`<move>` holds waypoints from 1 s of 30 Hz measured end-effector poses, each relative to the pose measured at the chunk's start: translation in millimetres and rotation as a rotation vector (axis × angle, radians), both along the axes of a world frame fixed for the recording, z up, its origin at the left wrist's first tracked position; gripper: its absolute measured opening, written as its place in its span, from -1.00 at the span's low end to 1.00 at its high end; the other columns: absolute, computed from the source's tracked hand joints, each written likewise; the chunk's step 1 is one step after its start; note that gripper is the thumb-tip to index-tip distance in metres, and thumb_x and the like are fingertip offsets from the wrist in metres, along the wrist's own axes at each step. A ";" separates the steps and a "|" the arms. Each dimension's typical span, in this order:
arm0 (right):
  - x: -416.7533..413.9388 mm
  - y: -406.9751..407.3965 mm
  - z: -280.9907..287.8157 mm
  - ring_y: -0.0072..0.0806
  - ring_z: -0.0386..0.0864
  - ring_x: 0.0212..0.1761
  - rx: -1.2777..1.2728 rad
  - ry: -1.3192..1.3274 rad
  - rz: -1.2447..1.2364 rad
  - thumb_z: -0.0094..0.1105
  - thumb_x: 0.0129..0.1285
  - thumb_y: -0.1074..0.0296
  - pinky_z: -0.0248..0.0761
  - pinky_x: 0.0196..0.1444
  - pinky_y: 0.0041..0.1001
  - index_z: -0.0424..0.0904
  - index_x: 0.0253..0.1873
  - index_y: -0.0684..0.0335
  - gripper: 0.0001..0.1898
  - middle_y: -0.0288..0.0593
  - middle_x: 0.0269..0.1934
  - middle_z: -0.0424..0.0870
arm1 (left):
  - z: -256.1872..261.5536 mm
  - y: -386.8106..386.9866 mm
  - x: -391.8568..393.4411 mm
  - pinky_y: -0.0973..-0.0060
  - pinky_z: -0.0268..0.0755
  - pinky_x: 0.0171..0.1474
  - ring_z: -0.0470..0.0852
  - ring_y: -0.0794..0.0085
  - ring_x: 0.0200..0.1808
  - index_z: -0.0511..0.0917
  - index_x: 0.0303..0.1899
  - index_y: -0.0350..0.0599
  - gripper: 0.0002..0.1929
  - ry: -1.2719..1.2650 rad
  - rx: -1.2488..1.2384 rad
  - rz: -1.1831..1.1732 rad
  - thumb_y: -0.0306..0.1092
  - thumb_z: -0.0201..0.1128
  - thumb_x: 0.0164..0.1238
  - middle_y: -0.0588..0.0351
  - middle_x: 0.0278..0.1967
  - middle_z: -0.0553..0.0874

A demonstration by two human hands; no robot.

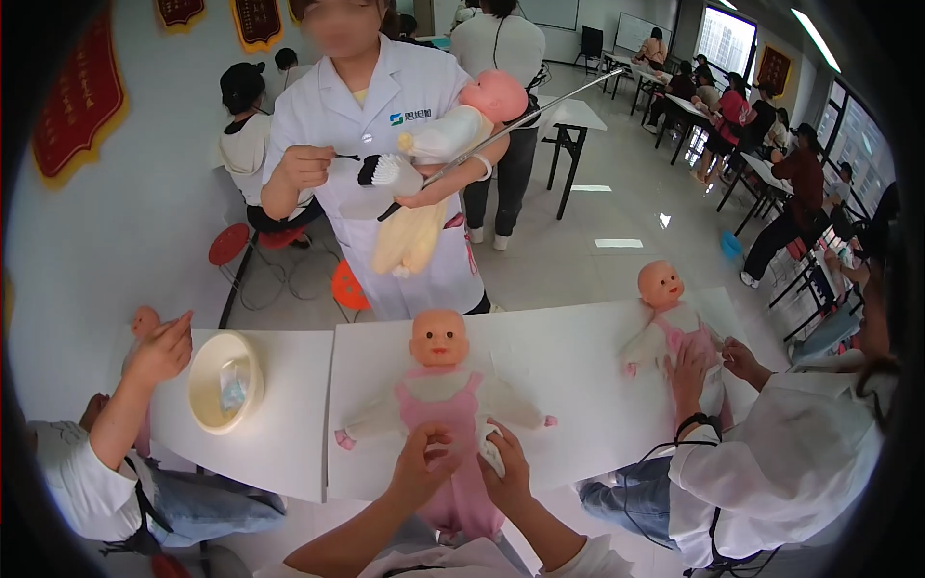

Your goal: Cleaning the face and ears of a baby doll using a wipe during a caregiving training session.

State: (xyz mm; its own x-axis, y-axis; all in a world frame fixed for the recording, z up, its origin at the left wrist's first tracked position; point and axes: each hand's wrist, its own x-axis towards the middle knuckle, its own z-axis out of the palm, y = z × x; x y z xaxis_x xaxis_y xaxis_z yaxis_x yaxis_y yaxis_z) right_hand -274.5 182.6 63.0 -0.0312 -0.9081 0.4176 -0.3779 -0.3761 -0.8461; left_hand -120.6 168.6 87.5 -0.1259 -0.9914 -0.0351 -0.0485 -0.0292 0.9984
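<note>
A baby doll (441,404) in pink overalls and a cream top lies face up on the white table before me, its head away from me and its arms spread. Over the overalls' middle my left hand (428,462) is raised with curled fingers; nothing can be made out in it. My right hand (508,466), beside the doll's leg, holds a small white item (493,451), perhaps folded cloth; its exact kind cannot be told.
A person in a white coat (376,94) stands across the table (564,347) with another doll (498,97), a pointer rod and a brush-like item. Left, a cream basin (253,390) holds a packet beside a seated person. At right, a person handles another doll (661,289).
</note>
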 end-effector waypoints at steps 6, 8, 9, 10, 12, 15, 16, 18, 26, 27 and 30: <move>-7.4 -23.6 -14.2 -0.44 0.46 -0.06 0.485 -1.094 -0.066 -0.02 0.27 0.48 0.41 -0.12 -0.43 0.30 0.18 0.23 -0.64 -0.22 0.08 0.41 | -30.5 -22.1 44.4 0.57 0.32 0.01 0.45 0.56 -0.06 0.37 -0.06 -0.16 -0.77 0.063 0.241 -0.070 -0.49 0.09 0.25 0.21 -0.14 0.48; -3.8 -28.5 -8.5 -0.43 0.41 0.00 0.479 -1.393 0.025 0.00 0.27 0.37 0.37 -0.10 -0.35 0.23 0.23 0.18 -0.58 -0.25 0.00 0.43 | -49.1 -33.4 60.8 0.58 0.30 0.00 0.45 0.57 -0.07 0.38 -0.07 -0.16 -0.78 0.054 0.233 -0.064 -0.49 0.09 0.25 0.21 -0.15 0.49; -3.2 -29.2 -10.0 -0.43 0.41 0.00 0.470 -1.392 -0.006 0.00 0.27 0.37 0.37 -0.10 -0.35 0.23 0.23 0.18 -0.58 -0.25 0.00 0.43 | -59.2 -39.9 65.8 0.59 0.29 0.00 0.45 0.57 -0.08 0.38 -0.08 -0.16 -0.79 0.048 0.210 -0.028 -0.49 0.09 0.26 0.21 -0.16 0.49; -1.4 -30.1 -11.9 -0.41 0.40 0.03 0.484 -1.442 0.047 0.00 0.27 0.37 0.36 -0.07 -0.31 0.20 0.24 0.16 -0.56 -0.24 0.00 0.42 | -67.2 -47.2 71.4 0.60 0.29 -0.01 0.44 0.58 -0.08 0.39 -0.08 -0.16 -0.80 0.014 0.186 -0.010 -0.47 0.09 0.26 0.21 -0.17 0.48; 2.0 -34.4 -20.2 -0.40 0.38 0.05 0.492 -1.493 0.080 -0.01 0.26 0.36 0.34 -0.05 -0.26 0.18 0.26 0.14 -0.54 -0.24 0.00 0.42 | -86.4 -66.9 81.1 0.60 0.28 -0.01 0.43 0.58 -0.08 0.39 -0.08 -0.15 -0.80 -0.017 0.129 0.013 -0.47 0.09 0.26 0.21 -0.17 0.48; 6.7 -45.7 -38.4 -0.38 0.35 0.09 0.529 -1.574 0.220 -0.03 0.24 0.37 0.33 -0.01 -0.22 0.13 0.28 0.11 -0.51 -0.22 0.03 0.39 | -109.5 -92.4 86.8 0.59 0.28 0.01 0.41 0.57 -0.07 0.38 -0.08 -0.16 -0.79 -0.056 0.073 0.089 -0.45 0.09 0.26 0.21 -0.16 0.46; 7.4 -52.4 -46.2 -0.38 0.33 0.10 0.527 -1.563 0.215 -0.05 0.24 0.39 0.31 0.02 -0.23 0.10 0.29 0.11 -0.49 -0.22 0.06 0.36 | -116.8 -102.1 85.7 0.55 0.27 0.04 0.40 0.53 -0.03 0.36 -0.05 -0.17 -0.75 -0.076 0.058 0.123 -0.41 0.11 0.26 0.18 -0.12 0.43; 10.0 -69.3 -59.5 -0.37 0.32 0.12 0.524 -1.560 0.208 -0.08 0.23 0.42 0.29 0.06 -0.25 0.06 0.31 0.11 -0.47 -0.21 0.09 0.33 | -129.9 -119.7 83.7 0.50 0.27 0.07 0.38 0.48 0.01 0.34 -0.02 -0.19 -0.70 -0.102 0.044 0.155 -0.37 0.13 0.25 0.14 -0.08 0.41; 9.6 -151.2 -87.6 -0.13 0.10 0.33 0.173 -0.100 -0.032 -0.13 0.03 0.66 0.05 0.28 -0.29 0.12 0.28 0.34 -0.39 0.10 0.30 0.07 | -121.5 -154.6 45.8 0.33 0.10 0.25 0.19 0.30 0.28 0.00 0.33 -0.13 -0.38 -0.334 -0.087 0.213 -0.35 0.06 0.27 0.05 0.31 0.13; 9.3 -158.5 -93.7 -0.13 0.10 0.33 0.182 -0.106 -0.032 -0.13 0.03 0.66 0.05 0.28 -0.29 0.12 0.28 0.34 -0.39 0.10 0.30 0.07 | -125.2 -156.3 45.6 0.33 0.10 0.25 0.19 0.30 0.28 0.00 0.33 -0.13 -0.38 -0.341 -0.079 0.212 -0.35 0.06 0.27 0.05 0.31 0.13; 6.9 -172.2 -108.3 -0.08 0.07 0.34 0.190 -0.200 0.001 -0.12 0.02 0.65 0.02 0.29 -0.34 0.14 0.27 0.37 -0.39 0.11 0.29 0.07 | -137.8 -159.6 46.8 0.30 0.06 0.28 0.12 0.28 0.33 -0.03 0.34 -0.12 -0.37 -0.546 -0.213 0.113 -0.39 0.02 0.27 0.06 0.34 0.09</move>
